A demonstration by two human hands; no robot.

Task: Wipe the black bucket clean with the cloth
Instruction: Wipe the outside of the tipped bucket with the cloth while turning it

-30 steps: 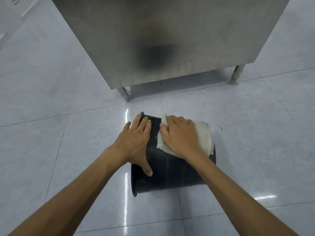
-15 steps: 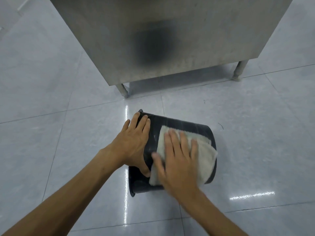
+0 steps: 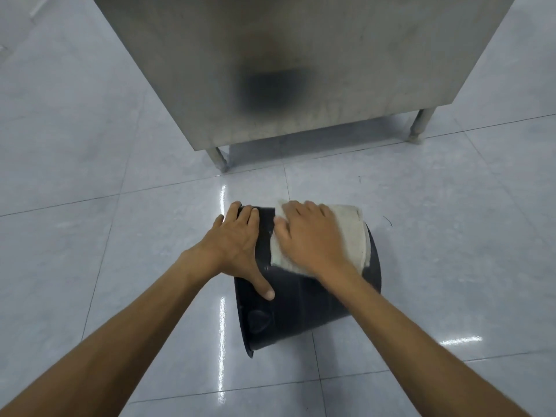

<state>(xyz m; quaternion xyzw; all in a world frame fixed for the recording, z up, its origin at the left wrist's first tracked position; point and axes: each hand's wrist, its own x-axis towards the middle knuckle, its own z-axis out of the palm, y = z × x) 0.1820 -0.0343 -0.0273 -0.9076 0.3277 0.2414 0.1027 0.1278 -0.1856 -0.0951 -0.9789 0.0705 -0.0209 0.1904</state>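
Head view: the black bucket (image 3: 304, 299) is shown lying on its side on the tiled floor (image 3: 90, 236), its open rim turned to the person's left and its closed base to the right, so that the curved outer wall is presented upward for wiping. The bucket lies in front of a stainless-steel cabinet (image 3: 301, 70), which is raised on short legs, and is well apart from it. The left hand (image 3: 237, 245) is laid flat on the wall near the rim, the fingers (image 3: 246, 215) spread open over the far side and the thumb stretched down the near side; nothing is gripped, and the hand is judged to serve as a brace against rolling. The right hand (image 3: 313, 239) is pressed palm-down on the white cloth (image 3: 352, 233), its fingers extended and flat rather than closed, so that the cloth is pinned to the upper far part of the wall. The cloth is draped over the curve toward the base end. The near lower wall is left uncovered, and whether it is already clean cannot be told. The inside of the bucket is hidden. Wiping of the outside is judged to be under way.
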